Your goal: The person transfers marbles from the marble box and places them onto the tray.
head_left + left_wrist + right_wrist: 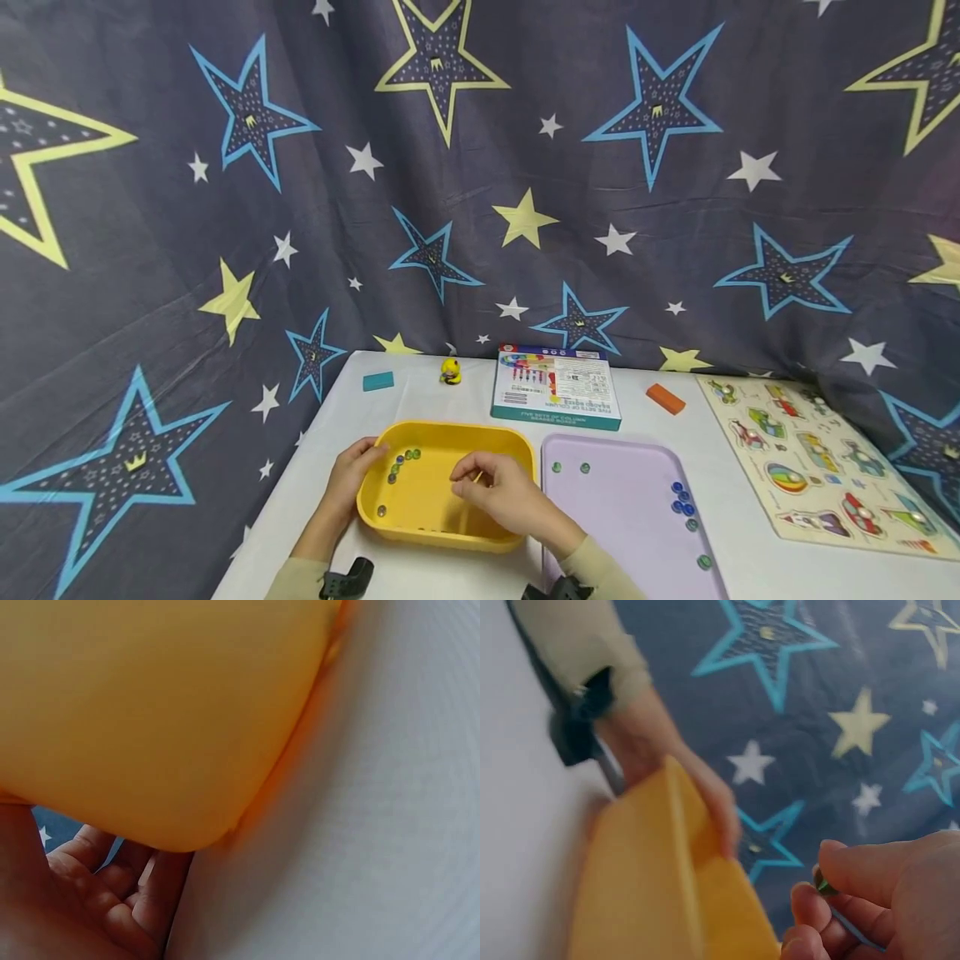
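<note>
My left hand (347, 482) grips the left end of a yellow tray (431, 500), its thumb over the rim. In the left wrist view, curled fingers (124, 889) show beside the tray's outer wall. Several green and blue glass marbles (392, 478) lie along the tray's left side. Above the tray's right half is my right hand (501, 493). Its thumb and fingertip pinch a small green glass marble (824, 884), plain in the right wrist view but hidden by the fingers in the head view.
A lilac tray (615, 517) with several blue and green marbles stands on the right. Behind are a teal block (378, 381), a yellow toy (450, 372), a boxed set (557, 392) and an orange block (665, 398). A picture puzzle board (825, 467) lies far right.
</note>
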Available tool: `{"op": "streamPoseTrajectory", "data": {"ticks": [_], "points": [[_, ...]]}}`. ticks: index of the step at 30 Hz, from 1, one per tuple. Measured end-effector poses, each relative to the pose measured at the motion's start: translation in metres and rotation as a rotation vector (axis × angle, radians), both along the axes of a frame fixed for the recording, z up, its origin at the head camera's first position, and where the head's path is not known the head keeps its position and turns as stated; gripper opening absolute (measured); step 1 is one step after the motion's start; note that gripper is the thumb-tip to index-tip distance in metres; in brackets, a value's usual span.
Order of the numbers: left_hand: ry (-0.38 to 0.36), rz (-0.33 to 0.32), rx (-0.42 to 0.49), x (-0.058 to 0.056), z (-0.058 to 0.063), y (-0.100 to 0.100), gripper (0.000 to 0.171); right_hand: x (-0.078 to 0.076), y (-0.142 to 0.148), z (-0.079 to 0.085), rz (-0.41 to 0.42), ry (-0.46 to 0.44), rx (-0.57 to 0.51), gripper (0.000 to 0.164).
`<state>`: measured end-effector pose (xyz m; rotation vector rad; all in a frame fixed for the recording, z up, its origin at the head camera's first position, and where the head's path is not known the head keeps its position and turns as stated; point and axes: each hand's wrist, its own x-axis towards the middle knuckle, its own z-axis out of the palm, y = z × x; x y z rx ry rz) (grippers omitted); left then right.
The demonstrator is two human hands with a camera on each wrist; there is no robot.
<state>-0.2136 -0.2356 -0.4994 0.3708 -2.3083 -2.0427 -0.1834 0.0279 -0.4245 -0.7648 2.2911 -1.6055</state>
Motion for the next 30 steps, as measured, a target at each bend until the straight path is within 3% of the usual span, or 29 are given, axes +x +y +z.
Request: {"op": "streamPoseTrajectory", "data": {"ticks": [9, 14, 18, 22, 30], "points": [[0.011, -0.003, 0.016, 0.001, 0.003, 0.0, 0.042, -0.01, 0.04, 0.002, -0.124, -0.039, -0.051, 0.02], [0.012, -0.01, 0.017, 0.0, 0.003, 0.001, 0.042, -0.024, 0.067, 0.002, -0.278, -0.021, -0.047, 0.018], [0.013, -0.001, 0.0, -0.001, 0.004, 0.001, 0.04, -0.036, 0.088, -0.005, -0.403, 0.087, 0.055, 0.011], [0.016, 0.002, 0.002, 0.0, 0.004, 0.0, 0.04, -0.045, 0.107, -0.013, -0.47, 0.208, 0.198, 0.011], [0.008, 0.0, 0.011, 0.0, 0.001, 0.0, 0.039, -0.055, 0.148, -0.029, -0.543, 0.207, 0.299, 0.019]]}}
